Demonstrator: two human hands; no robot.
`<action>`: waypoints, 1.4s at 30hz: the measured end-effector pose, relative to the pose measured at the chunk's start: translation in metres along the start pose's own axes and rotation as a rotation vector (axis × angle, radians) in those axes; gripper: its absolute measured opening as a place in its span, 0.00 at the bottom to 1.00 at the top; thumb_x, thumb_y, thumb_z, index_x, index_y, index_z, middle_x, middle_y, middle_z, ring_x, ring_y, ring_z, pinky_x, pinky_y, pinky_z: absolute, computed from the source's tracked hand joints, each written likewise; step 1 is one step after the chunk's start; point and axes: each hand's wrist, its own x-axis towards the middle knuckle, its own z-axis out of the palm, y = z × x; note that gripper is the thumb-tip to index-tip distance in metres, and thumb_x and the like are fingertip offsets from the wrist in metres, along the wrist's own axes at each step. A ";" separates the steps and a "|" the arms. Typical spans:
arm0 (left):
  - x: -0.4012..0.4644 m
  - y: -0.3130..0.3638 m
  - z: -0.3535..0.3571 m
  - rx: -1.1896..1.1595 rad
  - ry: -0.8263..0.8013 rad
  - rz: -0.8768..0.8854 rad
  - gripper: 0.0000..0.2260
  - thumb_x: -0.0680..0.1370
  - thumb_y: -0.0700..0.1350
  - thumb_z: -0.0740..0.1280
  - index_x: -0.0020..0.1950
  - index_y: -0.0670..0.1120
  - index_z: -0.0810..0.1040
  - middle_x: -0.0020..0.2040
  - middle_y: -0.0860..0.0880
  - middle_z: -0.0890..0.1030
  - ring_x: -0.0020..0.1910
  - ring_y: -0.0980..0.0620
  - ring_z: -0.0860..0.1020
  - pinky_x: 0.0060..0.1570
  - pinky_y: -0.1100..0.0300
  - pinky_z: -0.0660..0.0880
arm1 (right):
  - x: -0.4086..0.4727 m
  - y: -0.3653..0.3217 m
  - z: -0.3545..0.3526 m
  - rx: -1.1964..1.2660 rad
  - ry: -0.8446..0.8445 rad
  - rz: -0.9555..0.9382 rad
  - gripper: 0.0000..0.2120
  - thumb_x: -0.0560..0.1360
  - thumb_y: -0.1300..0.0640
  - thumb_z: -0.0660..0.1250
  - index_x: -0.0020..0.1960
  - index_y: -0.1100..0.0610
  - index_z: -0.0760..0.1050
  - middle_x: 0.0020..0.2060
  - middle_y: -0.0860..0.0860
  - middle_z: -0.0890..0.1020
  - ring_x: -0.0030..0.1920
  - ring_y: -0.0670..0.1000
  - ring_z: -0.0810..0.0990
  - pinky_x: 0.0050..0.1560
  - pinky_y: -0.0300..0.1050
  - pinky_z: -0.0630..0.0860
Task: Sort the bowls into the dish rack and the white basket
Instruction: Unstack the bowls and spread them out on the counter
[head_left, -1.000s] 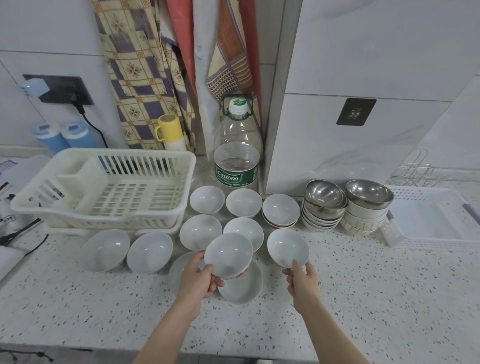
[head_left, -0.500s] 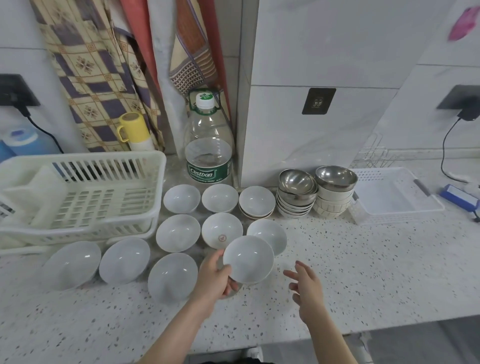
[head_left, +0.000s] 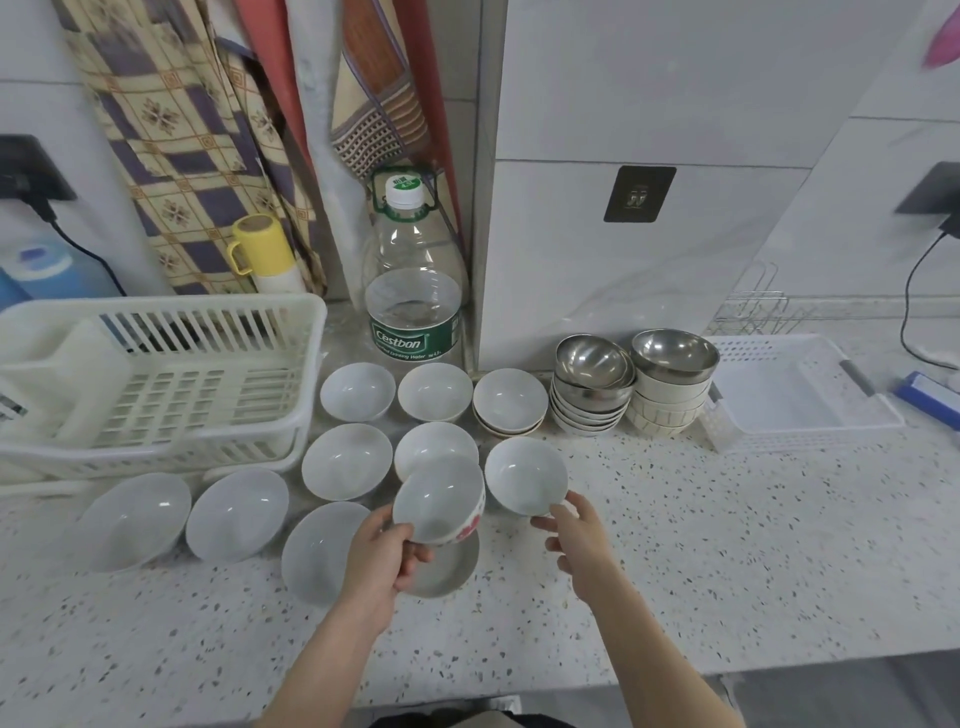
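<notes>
One white red-patterned ceramic bowl (head_left: 439, 501) is gripped by the left hand (head_left: 379, 558); the right hand (head_left: 576, 540), fingers relaxed, touches the plain white bowl (head_left: 525, 475) just right.

White marble-look wall (head_left: 675, 104), speckled terrazzo countertop (head_left: 675, 561), patterned cloths (head_left: 176, 130) hanging behind.

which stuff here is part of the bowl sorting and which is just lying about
Job: white bowls, steel bowls, dish rack, white basket, bowl in the left hand.
Lying about: water bottle, yellow mug, cloths.
</notes>
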 end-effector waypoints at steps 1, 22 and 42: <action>0.001 0.000 0.000 -0.008 0.009 -0.002 0.12 0.80 0.34 0.59 0.57 0.46 0.76 0.27 0.42 0.78 0.20 0.55 0.65 0.18 0.65 0.59 | 0.000 0.001 0.000 0.000 -0.006 0.000 0.19 0.80 0.55 0.62 0.70 0.48 0.67 0.43 0.53 0.85 0.30 0.48 0.71 0.23 0.37 0.64; -0.008 -0.006 0.049 0.356 -0.150 0.113 0.18 0.79 0.37 0.59 0.62 0.58 0.73 0.26 0.43 0.80 0.20 0.54 0.72 0.20 0.64 0.65 | -0.020 0.007 -0.048 -0.048 -0.162 -0.049 0.15 0.81 0.45 0.60 0.54 0.54 0.80 0.37 0.56 0.86 0.24 0.46 0.69 0.24 0.38 0.60; -0.031 -0.035 0.072 0.786 -0.266 0.147 0.19 0.78 0.49 0.63 0.69 0.54 0.66 0.40 0.49 0.83 0.21 0.61 0.76 0.24 0.65 0.72 | -0.019 -0.002 -0.069 -0.551 -0.376 -0.255 0.16 0.69 0.67 0.64 0.47 0.50 0.83 0.23 0.47 0.79 0.22 0.46 0.68 0.24 0.38 0.66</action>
